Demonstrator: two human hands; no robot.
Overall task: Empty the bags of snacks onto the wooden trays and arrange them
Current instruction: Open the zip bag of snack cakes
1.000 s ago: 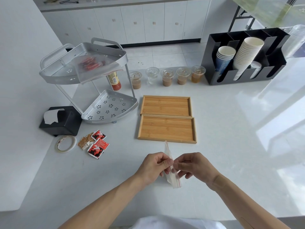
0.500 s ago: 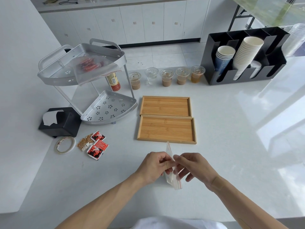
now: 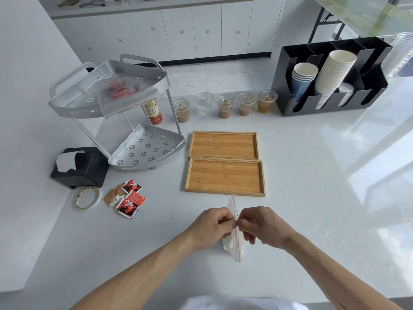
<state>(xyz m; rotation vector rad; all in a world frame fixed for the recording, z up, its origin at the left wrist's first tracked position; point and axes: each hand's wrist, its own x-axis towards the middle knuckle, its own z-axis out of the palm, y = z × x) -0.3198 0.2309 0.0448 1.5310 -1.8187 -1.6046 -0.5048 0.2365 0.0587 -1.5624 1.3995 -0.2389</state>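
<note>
My left hand [image 3: 211, 227] and my right hand [image 3: 261, 224] both pinch the top edge of a small clear zip bag [image 3: 234, 245] with a red seal line, held edge-on above the counter in front of me. It looks empty. Just beyond it lie two bare wooden trays, the near tray [image 3: 224, 177] and the far tray [image 3: 223, 144], side by side lengthwise. A small heap of red and brown snack packets [image 3: 127, 198] lies on the counter to the left. Another clear bag with red snacks [image 3: 121, 90] rests on the top shelf of a metal rack.
The two-tier metal rack [image 3: 145, 148] stands at the left, with a black tissue box [image 3: 80, 167] and a tape roll [image 3: 86, 198] near it. Several lidded drink cups [image 3: 224, 105] line the back. A black cup holder [image 3: 330, 79] stands at the back right.
The bag has stayed between my hands; my fingers have shifted along its top edge and my hands have drawn slightly closer to me.
</note>
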